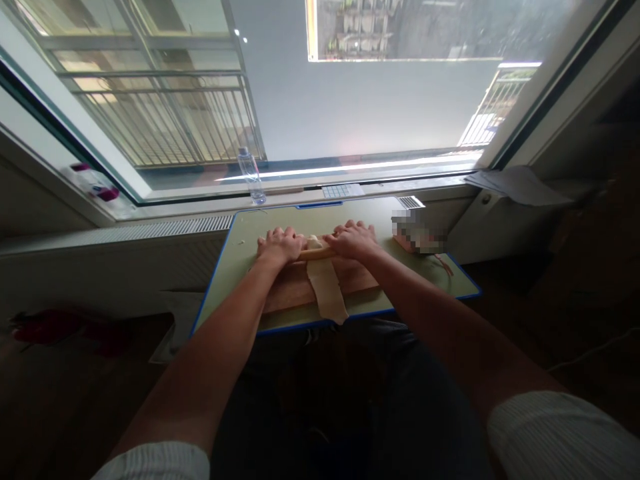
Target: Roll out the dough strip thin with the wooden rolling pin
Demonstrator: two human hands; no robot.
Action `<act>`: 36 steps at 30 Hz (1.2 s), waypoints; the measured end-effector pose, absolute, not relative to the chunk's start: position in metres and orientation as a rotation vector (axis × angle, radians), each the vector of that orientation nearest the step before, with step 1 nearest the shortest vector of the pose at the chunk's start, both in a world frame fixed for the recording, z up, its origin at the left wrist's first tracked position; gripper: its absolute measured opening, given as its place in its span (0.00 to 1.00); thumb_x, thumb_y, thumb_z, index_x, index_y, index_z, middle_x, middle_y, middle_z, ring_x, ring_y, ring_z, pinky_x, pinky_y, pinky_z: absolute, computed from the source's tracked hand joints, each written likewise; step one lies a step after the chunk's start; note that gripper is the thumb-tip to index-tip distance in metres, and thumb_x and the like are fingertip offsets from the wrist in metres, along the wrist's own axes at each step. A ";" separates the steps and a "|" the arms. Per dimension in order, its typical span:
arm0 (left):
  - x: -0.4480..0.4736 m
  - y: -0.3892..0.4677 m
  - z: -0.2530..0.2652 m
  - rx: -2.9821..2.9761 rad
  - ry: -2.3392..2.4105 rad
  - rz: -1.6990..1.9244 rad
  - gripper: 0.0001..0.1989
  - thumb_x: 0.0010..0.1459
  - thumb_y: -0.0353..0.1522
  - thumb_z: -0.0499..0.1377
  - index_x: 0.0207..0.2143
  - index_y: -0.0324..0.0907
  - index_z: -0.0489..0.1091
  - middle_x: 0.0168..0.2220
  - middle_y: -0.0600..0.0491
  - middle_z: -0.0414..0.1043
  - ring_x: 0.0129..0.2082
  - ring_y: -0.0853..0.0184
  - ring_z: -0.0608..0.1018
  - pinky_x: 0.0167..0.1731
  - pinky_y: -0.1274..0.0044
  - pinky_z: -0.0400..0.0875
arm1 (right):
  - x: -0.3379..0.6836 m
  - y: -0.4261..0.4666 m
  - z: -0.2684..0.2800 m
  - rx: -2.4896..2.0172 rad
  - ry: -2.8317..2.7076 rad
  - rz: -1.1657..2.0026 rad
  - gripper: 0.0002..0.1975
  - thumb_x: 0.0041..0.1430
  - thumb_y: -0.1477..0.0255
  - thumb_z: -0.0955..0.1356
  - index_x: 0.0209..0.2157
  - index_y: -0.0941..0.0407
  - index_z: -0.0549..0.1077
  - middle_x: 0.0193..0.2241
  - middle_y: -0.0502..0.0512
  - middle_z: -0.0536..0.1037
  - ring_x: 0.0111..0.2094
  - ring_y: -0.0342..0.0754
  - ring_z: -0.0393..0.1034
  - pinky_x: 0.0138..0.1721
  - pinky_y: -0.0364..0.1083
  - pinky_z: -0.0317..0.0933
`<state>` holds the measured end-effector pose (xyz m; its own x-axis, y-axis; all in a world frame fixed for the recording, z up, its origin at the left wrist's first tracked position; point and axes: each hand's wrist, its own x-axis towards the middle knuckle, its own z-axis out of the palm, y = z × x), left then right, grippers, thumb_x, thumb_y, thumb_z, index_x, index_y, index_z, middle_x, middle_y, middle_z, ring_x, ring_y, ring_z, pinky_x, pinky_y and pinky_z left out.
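My left hand is closed over the left end of a wooden rolling pin. Over the other end lies my right hand, also closed, with its fingers bent forward. Between the hands, the pin crosses a long, flat strip of pale dough. A lumpier bit of dough shows just beyond the pin. Under it all is a reddish-brown wooden board. The strip's near end hangs past the board's front edge and reaches the table edge. My hands hide both ends of the pin.
The small greenish table has a blue rim and stands against a window sill. A blurred-out item sits on its right side. On the sill are a clear bottle, a purple-capped bottle and papers.
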<state>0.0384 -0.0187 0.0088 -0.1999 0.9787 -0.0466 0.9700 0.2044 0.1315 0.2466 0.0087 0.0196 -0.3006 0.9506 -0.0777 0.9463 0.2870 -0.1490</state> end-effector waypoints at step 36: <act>0.051 -0.079 0.005 1.991 2.353 0.214 0.30 0.73 0.46 0.39 0.70 0.58 0.66 0.75 0.49 0.63 0.72 0.50 0.65 0.71 0.51 0.54 | 0.253 -0.054 0.015 -1.832 -2.372 0.097 0.31 0.75 0.47 0.56 0.68 0.46 0.71 0.71 0.60 0.69 0.69 0.64 0.59 0.69 0.64 0.51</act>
